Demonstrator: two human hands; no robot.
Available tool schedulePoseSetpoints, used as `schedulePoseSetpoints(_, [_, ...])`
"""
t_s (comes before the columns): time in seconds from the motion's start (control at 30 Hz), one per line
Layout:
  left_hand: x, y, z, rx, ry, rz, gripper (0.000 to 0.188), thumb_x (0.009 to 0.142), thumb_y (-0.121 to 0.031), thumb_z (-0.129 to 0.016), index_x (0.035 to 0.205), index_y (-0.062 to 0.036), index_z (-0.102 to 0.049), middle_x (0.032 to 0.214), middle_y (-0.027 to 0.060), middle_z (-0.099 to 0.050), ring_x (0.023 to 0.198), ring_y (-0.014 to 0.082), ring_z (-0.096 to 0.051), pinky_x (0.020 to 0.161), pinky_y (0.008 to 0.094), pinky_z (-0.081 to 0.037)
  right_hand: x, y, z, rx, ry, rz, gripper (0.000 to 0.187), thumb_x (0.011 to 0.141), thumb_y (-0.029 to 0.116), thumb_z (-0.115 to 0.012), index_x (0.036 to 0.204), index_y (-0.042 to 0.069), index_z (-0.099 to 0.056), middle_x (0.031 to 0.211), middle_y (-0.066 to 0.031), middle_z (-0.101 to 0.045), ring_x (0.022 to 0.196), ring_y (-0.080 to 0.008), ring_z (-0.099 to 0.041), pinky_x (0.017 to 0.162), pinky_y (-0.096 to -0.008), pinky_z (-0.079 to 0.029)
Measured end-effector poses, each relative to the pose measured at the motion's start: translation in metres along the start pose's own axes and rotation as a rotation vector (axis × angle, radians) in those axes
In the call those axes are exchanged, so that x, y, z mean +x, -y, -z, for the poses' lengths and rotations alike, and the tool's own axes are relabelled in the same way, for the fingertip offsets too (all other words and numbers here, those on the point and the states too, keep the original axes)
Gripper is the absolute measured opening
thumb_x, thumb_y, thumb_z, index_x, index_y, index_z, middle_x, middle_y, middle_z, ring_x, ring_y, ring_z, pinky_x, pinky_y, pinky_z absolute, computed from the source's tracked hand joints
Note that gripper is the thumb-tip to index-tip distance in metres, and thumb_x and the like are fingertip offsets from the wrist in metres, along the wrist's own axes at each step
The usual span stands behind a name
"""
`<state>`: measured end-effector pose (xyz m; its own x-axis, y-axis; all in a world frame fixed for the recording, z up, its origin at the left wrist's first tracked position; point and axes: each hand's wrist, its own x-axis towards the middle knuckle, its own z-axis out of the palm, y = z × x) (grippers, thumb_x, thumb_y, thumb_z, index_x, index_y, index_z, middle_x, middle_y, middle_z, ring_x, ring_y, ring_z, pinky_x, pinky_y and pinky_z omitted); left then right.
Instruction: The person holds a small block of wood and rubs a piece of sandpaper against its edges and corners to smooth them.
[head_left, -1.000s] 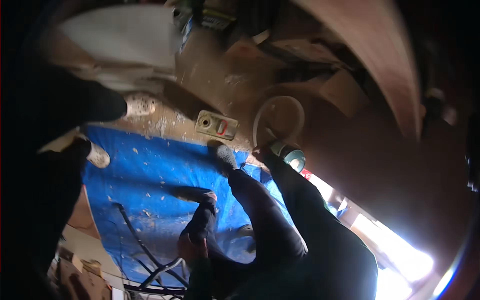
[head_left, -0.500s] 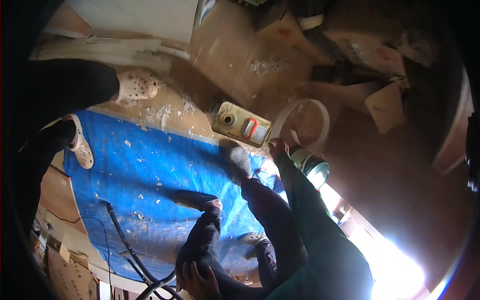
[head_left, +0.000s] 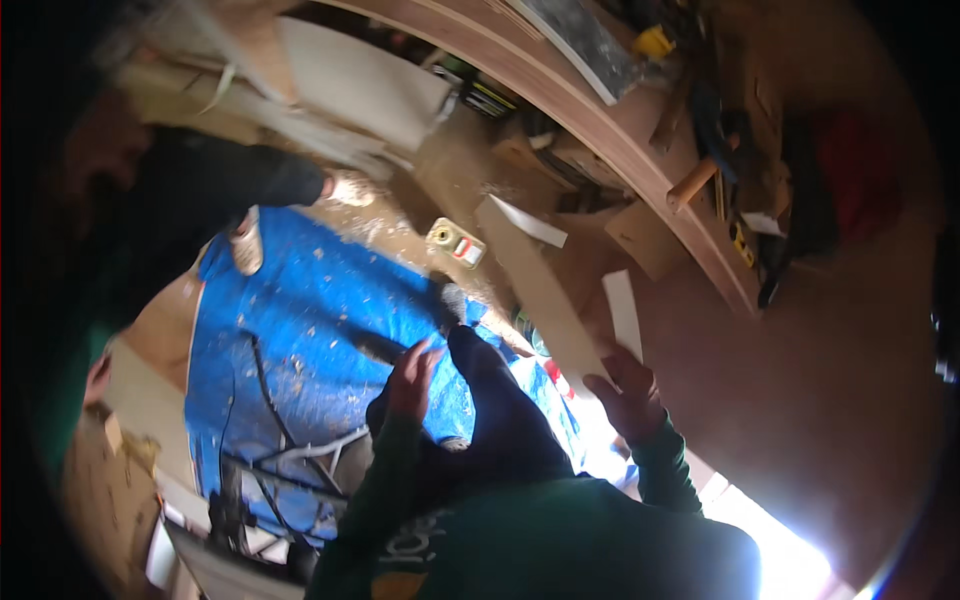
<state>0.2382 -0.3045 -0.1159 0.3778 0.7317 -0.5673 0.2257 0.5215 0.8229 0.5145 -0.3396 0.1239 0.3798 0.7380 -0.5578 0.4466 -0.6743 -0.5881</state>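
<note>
My right hand [head_left: 632, 398] is closed on a long, pale flat strip [head_left: 545, 290] that reaches up and away from it and bends into a loose loop. White faces of the strip show at its far end and just above my fingers. My left hand [head_left: 410, 382] is raised above my thigh, its fingers stretched out and slightly blurred, with nothing visible in it. Beyond the strip's left side, a yellowish plastic jerrycan [head_left: 457, 243] lies on the floor. Part of a greenish round container [head_left: 528, 330] shows beside the strip.
A blue tarp [head_left: 310, 330] with scattered scraps covers the floor. Black and grey tubing [head_left: 300, 455] lies at its near left. Another person [head_left: 220, 170] in pale clogs is at the left. A curved wooden edge [head_left: 660, 190] bearing tools, including a wooden handle [head_left: 692, 185], crosses the upper right.
My right hand has come up from beside the jerrycan, lifting the looped strip off the floor. My left hand has risen off my leg. The view is now higher, with more of the room showing.
</note>
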Motion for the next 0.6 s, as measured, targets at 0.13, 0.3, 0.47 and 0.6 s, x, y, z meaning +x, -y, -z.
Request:
schedulePoseSetpoints(0.13, [0.005,-0.166,-0.027,-1.71,0.731,0.068,0.063,0.098,-0.052,-0.034,0.14,-0.0048,-0.032,0.128,0.0168,-0.052,0.115,0.033,-0.053,0.105,0.0482,-0.035,-0.063,0.07,0.036,0.21,0.187,0.177,0.038,0.084,0.012,-0.069,0.119,-0.001,-0.06,0.11,-0.0185,-0.066,0.104,-0.0206,-0.063,0.089,-0.0322,-0.048])
schedulePoseSetpoints(0.3, [-0.056,-0.284,0.036,-1.356,-0.032,-0.224,0.04,0.093,-0.022,-0.059,0.124,0.0002,-0.049,0.113,0.0102,-0.06,0.102,0.0225,-0.06,0.09,0.0381,-0.051,-0.05,0.052,0.062,0.334,0.495,0.25,0.035,0.084,0.015,-0.071,0.113,-0.002,-0.063,0.099,-0.0135,-0.067,0.094,-0.0185,-0.062,0.082,-0.031,-0.049])
schedulePoseSetpoints(0.47, [-0.124,-0.253,0.101,-1.253,-0.436,-0.436,0.034,0.092,-0.017,-0.059,0.12,0.0001,-0.049,0.116,0.0104,-0.059,0.106,0.0263,-0.059,0.09,0.0431,-0.051,0.021,0.039,0.041,-0.158,0.583,0.322,0.036,0.081,0.024,-0.075,0.103,-0.002,-0.066,0.095,-0.0131,-0.069,0.087,-0.0178,-0.063,0.076,-0.0322,-0.05])
schedulePoseSetpoints(0.6, [-0.192,-0.225,0.137,-1.328,-0.744,-0.595,0.031,0.093,-0.02,-0.058,0.117,-0.002,-0.049,0.119,0.0126,-0.058,0.108,0.0278,-0.058,0.09,0.0468,-0.05,0.07,0.037,0.014,-0.282,0.698,0.404,0.04,0.078,0.032,-0.077,0.099,-0.001,-0.068,0.086,-0.0124,-0.069,0.082,-0.0172,-0.064,0.072,-0.0328,-0.051])
